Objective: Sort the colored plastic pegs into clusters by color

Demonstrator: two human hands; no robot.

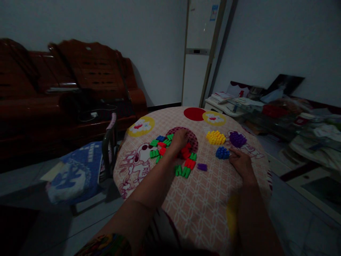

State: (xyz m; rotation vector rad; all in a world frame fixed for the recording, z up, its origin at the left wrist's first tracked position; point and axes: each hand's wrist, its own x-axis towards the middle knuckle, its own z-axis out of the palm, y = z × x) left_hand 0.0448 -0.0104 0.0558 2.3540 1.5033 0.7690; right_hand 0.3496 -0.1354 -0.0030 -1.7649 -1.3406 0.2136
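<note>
Loose red (190, 164) and green blocks (153, 154) lie scattered on the round table. My left hand (180, 139) reaches into them, fingers bent down and pressed together; whatever they hold is hidden. On the right, my right hand (240, 161) has its fingertips at the right edge of a cluster of blue blocks (222, 153), apparently gripping it. Behind that cluster sit a yellow cluster (215, 137) and a purple cluster (237, 139). One small purple piece (202, 167) lies apart, between my hands. A few dark blue pieces (160, 138) rest at the pile's far left.
A patterned cloth (197, 202) covers the table. To the left stands a chair with a blue cloth (80, 170), and behind it a wooden sofa (90, 71). Along the right wall, a low cabinet (277, 113) carries papers, bags and a cup. A tall white unit (198, 71) stands behind.
</note>
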